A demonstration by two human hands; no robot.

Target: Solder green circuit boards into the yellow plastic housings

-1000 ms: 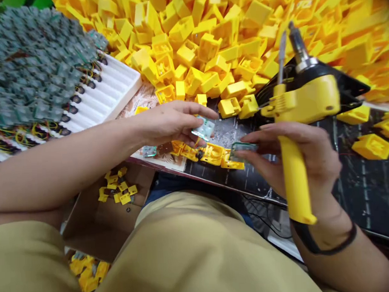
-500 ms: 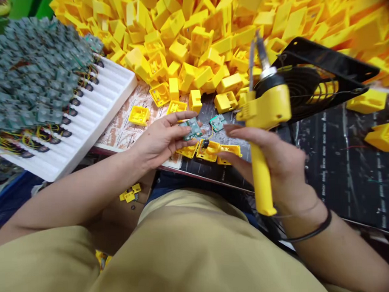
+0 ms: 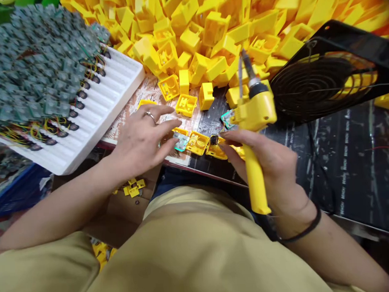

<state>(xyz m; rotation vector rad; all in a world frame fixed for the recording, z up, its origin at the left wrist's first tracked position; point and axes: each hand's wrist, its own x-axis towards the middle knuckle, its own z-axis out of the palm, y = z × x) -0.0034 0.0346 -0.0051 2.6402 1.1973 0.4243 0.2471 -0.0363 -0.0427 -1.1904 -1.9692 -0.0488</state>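
Observation:
My right hand [image 3: 268, 160] is wrapped around the handle of a yellow soldering gun [image 3: 255, 112], its metal tip pointing up and away. The thumb and forefinger reach out beside a small black round part [image 3: 214, 139] at a yellow housing [image 3: 216, 152]; whether they pinch it I cannot tell. My left hand [image 3: 136, 137], a ring on one finger, is open with fingers apart. Just right of its fingertips, a green circuit board [image 3: 180, 140] lies at a yellow housing in the row along the table's front edge. Another board [image 3: 227, 119] lies behind the row, partly covered by the gun.
A heap of yellow housings [image 3: 184, 40] fills the back. At left, a white foam tray [image 3: 116, 89] bears many wired circuit boards [image 3: 35, 70]. A black fan [image 3: 319, 77] stands at right on the dark tabletop [image 3: 357, 166]. Below left are yellow pieces [image 3: 134, 188] in a carton.
My left hand has let go of the circuit board, now lying at the housing row, and has drawn back left. My right hand has moved slightly left with the soldering gun, towards the black part.

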